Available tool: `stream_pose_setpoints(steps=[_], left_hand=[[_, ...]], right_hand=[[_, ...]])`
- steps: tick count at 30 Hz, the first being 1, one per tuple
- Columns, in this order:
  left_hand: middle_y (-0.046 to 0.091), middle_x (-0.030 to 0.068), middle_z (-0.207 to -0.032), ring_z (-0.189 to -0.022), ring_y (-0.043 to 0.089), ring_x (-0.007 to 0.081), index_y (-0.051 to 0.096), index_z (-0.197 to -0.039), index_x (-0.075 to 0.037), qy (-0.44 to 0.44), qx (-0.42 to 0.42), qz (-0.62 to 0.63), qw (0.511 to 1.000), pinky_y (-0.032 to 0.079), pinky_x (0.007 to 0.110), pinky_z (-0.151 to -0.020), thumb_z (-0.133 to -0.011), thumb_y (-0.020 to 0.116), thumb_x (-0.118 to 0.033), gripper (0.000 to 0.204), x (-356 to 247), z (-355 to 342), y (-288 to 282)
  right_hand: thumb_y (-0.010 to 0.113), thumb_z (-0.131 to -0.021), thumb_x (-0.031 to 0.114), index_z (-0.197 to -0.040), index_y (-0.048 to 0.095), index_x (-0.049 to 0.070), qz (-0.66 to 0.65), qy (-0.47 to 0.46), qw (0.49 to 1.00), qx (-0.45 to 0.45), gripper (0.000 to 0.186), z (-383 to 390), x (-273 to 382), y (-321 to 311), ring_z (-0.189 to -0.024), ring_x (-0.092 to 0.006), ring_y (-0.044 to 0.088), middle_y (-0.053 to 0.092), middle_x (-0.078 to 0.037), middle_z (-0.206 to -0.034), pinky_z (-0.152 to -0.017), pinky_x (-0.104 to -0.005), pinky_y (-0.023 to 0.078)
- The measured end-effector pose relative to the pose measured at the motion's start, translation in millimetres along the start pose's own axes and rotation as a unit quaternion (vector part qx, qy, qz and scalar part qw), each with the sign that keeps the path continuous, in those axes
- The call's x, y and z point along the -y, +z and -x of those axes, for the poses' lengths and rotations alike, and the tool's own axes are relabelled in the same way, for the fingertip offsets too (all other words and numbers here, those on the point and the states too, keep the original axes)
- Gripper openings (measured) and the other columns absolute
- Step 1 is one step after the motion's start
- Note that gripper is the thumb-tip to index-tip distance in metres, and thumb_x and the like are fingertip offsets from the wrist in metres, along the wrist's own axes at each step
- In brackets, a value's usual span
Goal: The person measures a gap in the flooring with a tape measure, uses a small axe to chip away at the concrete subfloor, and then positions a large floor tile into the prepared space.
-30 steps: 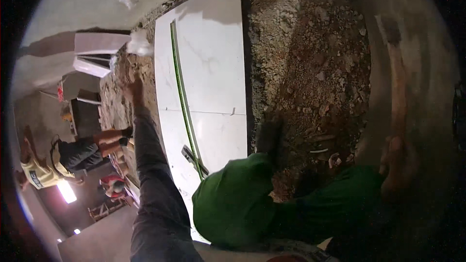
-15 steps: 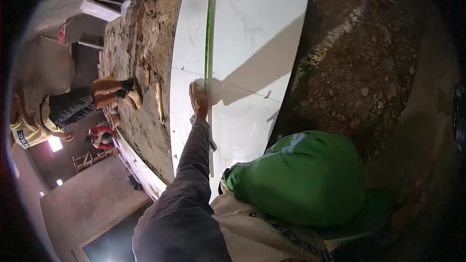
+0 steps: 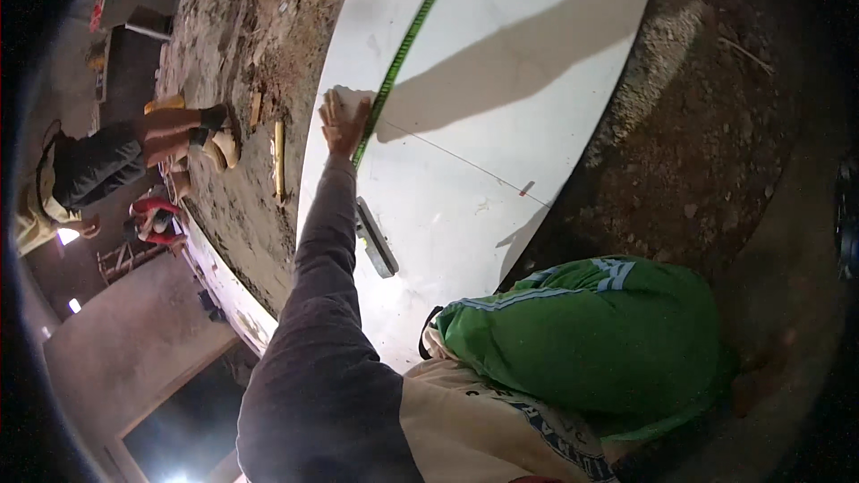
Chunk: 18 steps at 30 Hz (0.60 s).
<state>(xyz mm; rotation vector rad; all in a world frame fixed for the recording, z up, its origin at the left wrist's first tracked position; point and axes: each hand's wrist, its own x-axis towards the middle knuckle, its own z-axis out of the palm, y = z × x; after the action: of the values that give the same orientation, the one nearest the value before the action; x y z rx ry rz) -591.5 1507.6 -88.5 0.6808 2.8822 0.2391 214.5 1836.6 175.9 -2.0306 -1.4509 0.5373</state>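
My left hand [image 3: 343, 125] lies palm down on a large white slab [image 3: 447, 206], near its left edge. Its fingers are spread, with the thumb against a long green strip with dark marks [image 3: 413, 34], like a tape measure blade. The strip runs from the hand toward the far end of the slab. Below the hand, beside my dark sleeve, rests a grey and black oblong tool [image 3: 376, 240], its exact kind unclear. A thin line crosses the slab to a small reddish-brown piece [image 3: 527, 189] near the right edge. My right hand is out of view.
Rough earth with rubble [image 3: 707, 134] borders the slab on the right, past a dark gap. My green shorts [image 3: 582, 340] fill the lower right. At left, one person stands on dirt ground near a yellow wooden piece [image 3: 279, 161]; another in red [image 3: 157, 215] is farther off.
My left hand has shifted from lying along the strip to spreading flat on its left side. The view has shifted too, showing more of the oblong tool beside my sleeve.
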Motion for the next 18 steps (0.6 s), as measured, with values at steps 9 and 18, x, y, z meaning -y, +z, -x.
stream_pose_setpoints(steps=[9,18], left_hand=[[0.031,0.0219,-0.168,-0.156,0.021,0.0463,0.034,-0.161,-0.005,0.038,-0.034,0.081,0.995,0.020,0.058,-0.126,-0.088,0.070,-0.070,0.105,-34.0,111.7,-4.3],[0.026,0.0213,-0.171,-0.158,0.014,0.0482,0.032,-0.164,-0.008,0.022,-0.077,0.045,0.996,0.013,0.065,-0.125,-0.087,0.066,-0.076,0.108,-80.7,114.6,29.3]], right_hand=[[0.050,-0.111,0.039,-0.133,0.061,0.006,-0.157,0.001,0.987,0.032,0.041,-9.7,5.4,19.5,-0.069,-0.0159,0.055,0.063,-0.005,-0.087,-0.061,-0.0300,0.047],[0.049,-0.111,0.036,-0.135,0.057,0.005,-0.335,0.036,0.935,0.108,0.040,-15.4,-0.4,19.0,-0.072,-0.0174,0.056,0.064,-0.007,-0.093,-0.062,-0.0309,0.048]])
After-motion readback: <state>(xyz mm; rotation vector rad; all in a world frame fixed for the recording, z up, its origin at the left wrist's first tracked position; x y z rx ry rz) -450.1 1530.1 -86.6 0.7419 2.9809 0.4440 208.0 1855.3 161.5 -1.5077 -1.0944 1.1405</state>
